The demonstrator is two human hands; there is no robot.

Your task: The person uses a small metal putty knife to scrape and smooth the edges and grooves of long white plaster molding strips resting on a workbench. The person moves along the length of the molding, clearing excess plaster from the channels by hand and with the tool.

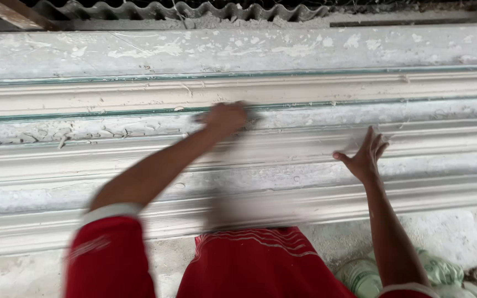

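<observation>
Long white plaster moulding strips (pixel 360 140) lie side by side across a work surface, running left to right. My left hand (pixel 224 117) is blurred with motion and seems closed on a small dark tool or scraper pressed against the upper strips. My right hand (pixel 364 157) rests flat and spread on a middle strip, fingers apart, holding nothing. A blurred pale sheet or smear (pixel 260 207) lies near the front edge in front of my red shirt.
Thin green-edged glass-like slats (pixel 84 116) separate the upper strips. Cracked dried plaster crusts (pixel 73 134) sit at the left. A corrugated roof sheet (pixel 194 10) runs along the back. A green-printed white sack (pixel 437 273) lies at the lower right on the plaster-dusted floor.
</observation>
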